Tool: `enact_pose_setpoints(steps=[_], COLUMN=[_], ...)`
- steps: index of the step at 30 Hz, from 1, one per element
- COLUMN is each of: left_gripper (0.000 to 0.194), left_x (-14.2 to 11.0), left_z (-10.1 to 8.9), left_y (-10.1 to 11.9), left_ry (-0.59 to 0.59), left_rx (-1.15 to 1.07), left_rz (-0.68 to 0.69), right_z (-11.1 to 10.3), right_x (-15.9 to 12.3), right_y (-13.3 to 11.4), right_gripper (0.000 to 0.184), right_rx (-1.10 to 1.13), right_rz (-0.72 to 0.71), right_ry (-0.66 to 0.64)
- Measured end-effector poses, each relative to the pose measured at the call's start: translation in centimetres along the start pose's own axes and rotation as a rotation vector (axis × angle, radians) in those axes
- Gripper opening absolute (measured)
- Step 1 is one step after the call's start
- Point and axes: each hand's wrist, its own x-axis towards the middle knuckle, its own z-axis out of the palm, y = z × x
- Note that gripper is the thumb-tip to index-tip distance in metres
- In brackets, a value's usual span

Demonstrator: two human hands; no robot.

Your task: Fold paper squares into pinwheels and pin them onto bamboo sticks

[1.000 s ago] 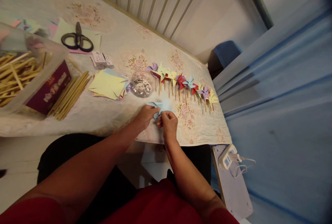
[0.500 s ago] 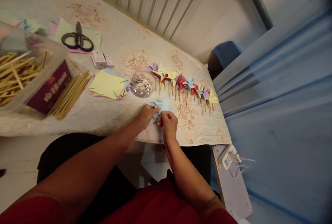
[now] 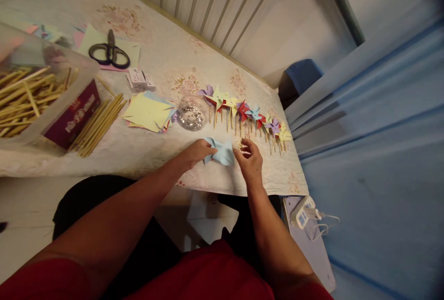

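My left hand (image 3: 199,153) pinches a light-blue paper pinwheel (image 3: 224,153) by its left side, with the thumb on top. Some of the paper's blades are folded in toward the middle. Just off the pinwheel's right edge is my right hand (image 3: 251,161), thumb and fingers apart; I see nothing in it. A clear round dish of small shiny metal pieces (image 3: 191,117) stands beyond the paper. Left of the dish lies a stack of cut paper squares (image 3: 149,111), the top one yellow.
Finished pinwheels on sticks (image 3: 243,110) lie in a row at the right. Leftward are a bundle of sticks (image 3: 99,126), a plastic box of sticks (image 3: 74,87), black scissors (image 3: 110,52) and small white boxes (image 3: 138,78). A power strip (image 3: 305,212) sits at lower right.
My right hand has let go of the blue paper and moved right, its fingers opening. More of the pinwheel shows now, still in my left hand.
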Motion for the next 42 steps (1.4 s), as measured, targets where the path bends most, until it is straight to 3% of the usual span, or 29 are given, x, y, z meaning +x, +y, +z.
enact_pose_setpoints(steps=[3, 6, 11, 16, 25, 32, 38, 42], left_gripper=[0.010, 0.013, 0.010, 0.009, 0.015, 0.049, 0.042, 0.036], left_x=[-0.1, 0.0, 0.0, -0.5, -0.6, -0.2, 0.1, 0.0], left_z=[-0.1, -0.3, -0.4, -0.3, -0.2, -0.6, 0.1, 0.9], left_y=[0.0, -0.3, -0.3, 0.1, -0.1, -0.4, -1.4, -1.9], left_ry=[-0.064, -0.124, -0.179, -0.188, -0.215, -0.119, -0.069, 0.000], left_rx=[0.049, 0.103, 0.187, 0.280, 0.162, -0.289, -0.476, -0.476], left_rz=[-0.006, -0.006, -0.013, -0.018, -0.062, -0.126, -0.110, -0.080], right_z=[-0.6, -0.3, 0.9, 1.5, 1.6, 2.1, 3.1, 3.7], right_x=[1.8, 2.4, 2.0, 1.8, 1.2, 1.2, 1.2, 0.8], right_y=[0.3, 0.8, 1.6, 2.4, 2.1, 2.6, 3.3, 2.7], right_gripper=[0.050, 0.040, 0.032, 0.022, 0.020, 0.025, 0.024, 0.020], right_rx=[0.125, 0.226, 0.190, 0.077, 0.074, 0.245, 0.279, 0.261], right_rz=[0.101, 0.214, 0.344, 0.293, 0.304, 0.321, 0.319, 0.301], right_ry=[-0.306, -0.549, -0.656, -0.734, -0.717, -0.408, -0.199, -0.152])
